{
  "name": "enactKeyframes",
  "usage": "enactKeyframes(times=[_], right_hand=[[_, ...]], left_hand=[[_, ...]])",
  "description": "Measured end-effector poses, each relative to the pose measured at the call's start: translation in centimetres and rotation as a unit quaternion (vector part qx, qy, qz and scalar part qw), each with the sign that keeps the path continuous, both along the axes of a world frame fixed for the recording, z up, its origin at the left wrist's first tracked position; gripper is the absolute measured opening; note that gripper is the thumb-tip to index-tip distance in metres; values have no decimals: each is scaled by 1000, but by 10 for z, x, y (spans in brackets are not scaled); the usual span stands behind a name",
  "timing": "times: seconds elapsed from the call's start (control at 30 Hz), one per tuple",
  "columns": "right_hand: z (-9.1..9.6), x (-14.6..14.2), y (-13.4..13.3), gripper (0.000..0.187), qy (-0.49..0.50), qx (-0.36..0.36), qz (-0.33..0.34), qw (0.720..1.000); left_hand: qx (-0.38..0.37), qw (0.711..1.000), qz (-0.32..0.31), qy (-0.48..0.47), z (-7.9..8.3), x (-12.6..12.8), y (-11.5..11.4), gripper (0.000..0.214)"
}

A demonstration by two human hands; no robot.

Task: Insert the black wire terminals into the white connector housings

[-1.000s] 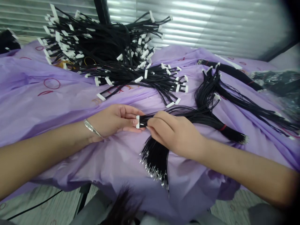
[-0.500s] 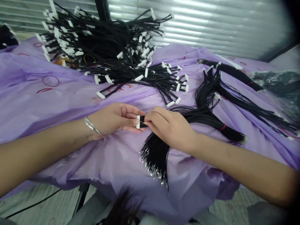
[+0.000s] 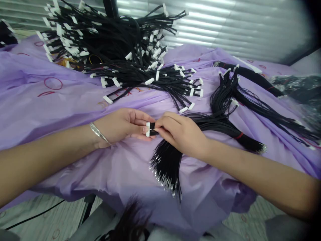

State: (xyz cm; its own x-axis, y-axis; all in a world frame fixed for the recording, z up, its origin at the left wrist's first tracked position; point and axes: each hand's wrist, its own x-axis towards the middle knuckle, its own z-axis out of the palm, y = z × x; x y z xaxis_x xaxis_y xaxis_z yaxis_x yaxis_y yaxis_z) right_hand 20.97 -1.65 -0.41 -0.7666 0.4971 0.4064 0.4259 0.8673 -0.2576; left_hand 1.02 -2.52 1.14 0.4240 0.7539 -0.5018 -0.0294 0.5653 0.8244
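Note:
Between thumb and fingers my left hand (image 3: 130, 124) grips a small white connector (image 3: 147, 129), with black wires running out of its right side. My right hand (image 3: 183, 134) pinches a black wire by its metal-tipped end, close against the connector; a thin bright tip shows at the fingertips. Below my right hand a fan of loose black wires (image 3: 167, 164) spreads over the purple cloth, silver terminals pointing down. A bundle of black wires (image 3: 220, 124), tied with a red band, stretches out to the right behind my right wrist.
A large heap of black cables with white connectors (image 3: 110, 43) lies at the back on the purple cloth (image 3: 75, 100). More wire bundles (image 3: 265, 107) and a clear plastic bag (image 3: 298, 90) sit at the right. Red rubber bands (image 3: 53, 83) are scattered at the left.
My right fingers have shifted slightly, and a bright wire tip now shows more plainly between them and the connector. Otherwise the hands stay in place; the view tilts a little.

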Motion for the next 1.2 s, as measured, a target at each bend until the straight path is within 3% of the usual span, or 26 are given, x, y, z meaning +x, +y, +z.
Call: enactKeyframes(times=[0.3,0.37,0.5,0.57,0.63,0.73,0.8,0.93,1.1,1.2], right_hand=[[2,-4,8,22,-40,-67,10,997],[8,-4,7,22,-53,-50,3,997],[34,1,0,27,-79,51,26,995],[46,6,-4,26,-117,36,70,990],[52,11,-6,21,-181,-32,152,971],[50,14,-5,19,-240,-94,252,933],[46,13,-3,19,-241,-98,271,927],[43,11,-2,15,-211,-117,248,938],[50,13,-5,9,-149,-239,137,950],[52,13,-5,11,-143,-221,126,956]], left_hand=[[-16,1000,-1,7,2,1,2,19],[-18,1000,-2,6,3,1,3,18],[-23,1000,1,-10,6,2,3,20],[-25,1000,10,-12,6,1,3,20],[-21,1000,17,-13,5,0,2,21],[-15,1000,20,-15,4,-1,1,21],[-15,1000,21,-15,4,-1,1,21],[-19,999,23,-20,5,0,1,21],[-16,999,16,-22,5,0,0,22],[-14,1000,17,-21,4,0,-1,22]])
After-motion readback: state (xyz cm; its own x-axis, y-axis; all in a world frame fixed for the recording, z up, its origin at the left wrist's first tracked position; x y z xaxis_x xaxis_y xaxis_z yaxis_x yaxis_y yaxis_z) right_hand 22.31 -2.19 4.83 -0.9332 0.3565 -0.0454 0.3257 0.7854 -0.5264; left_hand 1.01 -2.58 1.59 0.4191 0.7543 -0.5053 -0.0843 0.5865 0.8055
